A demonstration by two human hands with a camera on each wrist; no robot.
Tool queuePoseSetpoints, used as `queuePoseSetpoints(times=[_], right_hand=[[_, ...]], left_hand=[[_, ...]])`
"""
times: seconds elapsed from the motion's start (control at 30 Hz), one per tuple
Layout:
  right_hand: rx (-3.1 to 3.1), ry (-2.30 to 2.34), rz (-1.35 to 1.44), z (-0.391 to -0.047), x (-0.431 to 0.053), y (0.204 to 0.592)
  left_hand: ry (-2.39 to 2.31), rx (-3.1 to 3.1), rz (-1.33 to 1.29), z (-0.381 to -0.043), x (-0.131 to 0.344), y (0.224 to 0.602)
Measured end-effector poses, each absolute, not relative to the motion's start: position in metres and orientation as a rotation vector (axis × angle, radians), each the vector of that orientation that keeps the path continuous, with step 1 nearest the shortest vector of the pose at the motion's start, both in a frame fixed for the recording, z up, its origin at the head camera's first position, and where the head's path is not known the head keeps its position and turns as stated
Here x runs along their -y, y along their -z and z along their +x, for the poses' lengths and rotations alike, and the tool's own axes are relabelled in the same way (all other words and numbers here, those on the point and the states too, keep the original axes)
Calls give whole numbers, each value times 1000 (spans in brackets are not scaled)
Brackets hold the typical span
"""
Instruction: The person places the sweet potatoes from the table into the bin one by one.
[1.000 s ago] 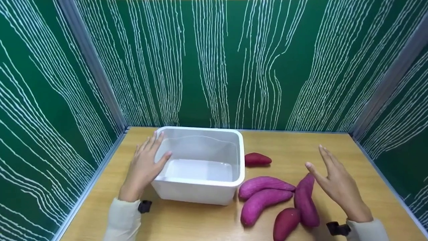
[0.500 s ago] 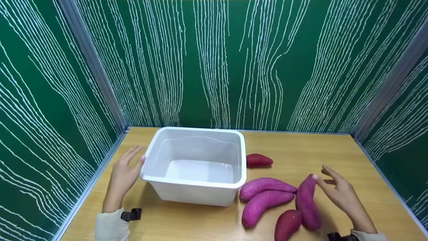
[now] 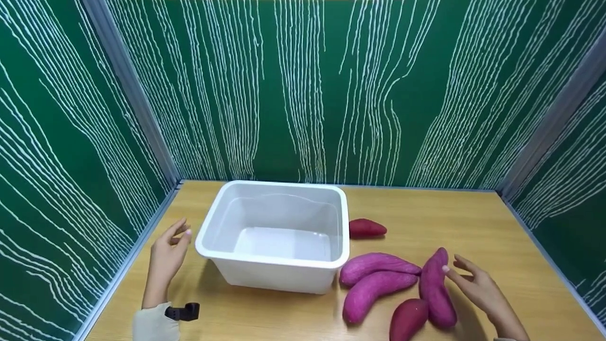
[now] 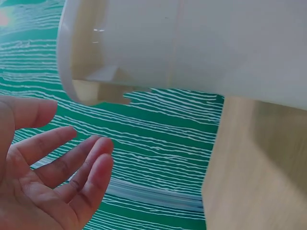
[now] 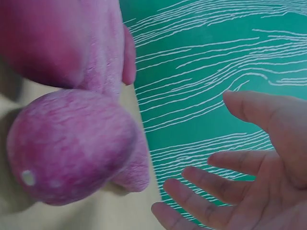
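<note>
A white plastic tub (image 3: 279, 277) stands on the table, its open top facing up and nothing seen inside. To its left, my left hand (image 3: 166, 255) hovers with relaxed, slightly bent fingers, holding nothing; the left wrist view shows a gap between the fingers (image 4: 91, 177) and the tub wall. My right hand (image 3: 483, 289) is beside the rightmost purple sweet potato (image 3: 436, 291), thumb overlapping its edge in the head view. In the right wrist view its fingers (image 5: 201, 199) are spread and apart from that potato. Two more purple sweet potatoes (image 3: 378, 291) lie side by side near the tub.
A dark red sweet potato (image 3: 408, 319) lies at the front, against the purple one. Another red one (image 3: 367, 228) sits right of the tub, partly behind its rim. Green walls with white wavy lines (image 3: 303, 94) enclose the wooden table (image 3: 454, 213) at the back and sides.
My left hand has drawn back from over the tub's left rim to beside it. My right hand has lowered toward the near side, by the rightmost sweet potato. The tub and sweet potatoes stay put.
</note>
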State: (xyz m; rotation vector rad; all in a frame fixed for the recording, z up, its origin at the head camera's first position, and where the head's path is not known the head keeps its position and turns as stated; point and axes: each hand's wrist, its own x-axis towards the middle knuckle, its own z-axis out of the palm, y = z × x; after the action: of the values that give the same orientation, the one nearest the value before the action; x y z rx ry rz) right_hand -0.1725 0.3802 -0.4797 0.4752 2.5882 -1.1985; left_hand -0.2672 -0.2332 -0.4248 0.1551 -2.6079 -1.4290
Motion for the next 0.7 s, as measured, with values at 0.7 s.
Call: queuePoseSetpoints(times=[0.7], right_hand=[[-2567,1282,382,-162,-379,516]], left_hand=[[1738,2493,181,-273,227,443]])
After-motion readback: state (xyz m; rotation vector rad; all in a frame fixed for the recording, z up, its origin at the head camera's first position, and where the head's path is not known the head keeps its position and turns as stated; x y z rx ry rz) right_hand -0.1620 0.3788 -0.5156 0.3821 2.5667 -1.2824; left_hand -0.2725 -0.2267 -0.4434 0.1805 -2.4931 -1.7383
